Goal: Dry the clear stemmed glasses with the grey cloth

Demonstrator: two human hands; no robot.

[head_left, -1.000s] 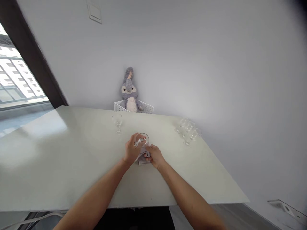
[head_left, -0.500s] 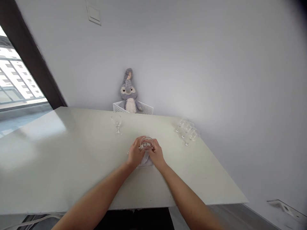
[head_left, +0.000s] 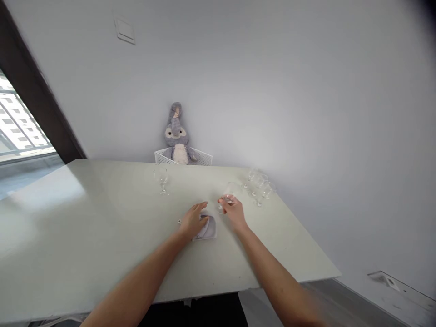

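Observation:
My right hand (head_left: 235,213) is closed around a small clear stemmed glass (head_left: 233,186), whose bowl shows beyond the fingers. My left hand (head_left: 192,222) is open, thumb and fingers apart, over a small pale tray-like thing (head_left: 214,233) with a greyish-white cloth (head_left: 207,225) on it. The left hand hides part of both, and I cannot tell whether it touches the cloth. A small light object with a ring-like end (head_left: 180,221) peeks out at that hand's left side.
One stemmed glass (head_left: 163,180) stands on the pale table (head_left: 112,236) to the left. Several more stemmed glasses (head_left: 260,182) cluster at the far right edge. Behind the table, a plush toy (head_left: 180,152) sits in a white perforated basket (head_left: 204,158) against the wall.
Both hands were around the glass together. Now my right hand has carried it to the right, while my left hand has let go and opened. The view has shifted slightly.

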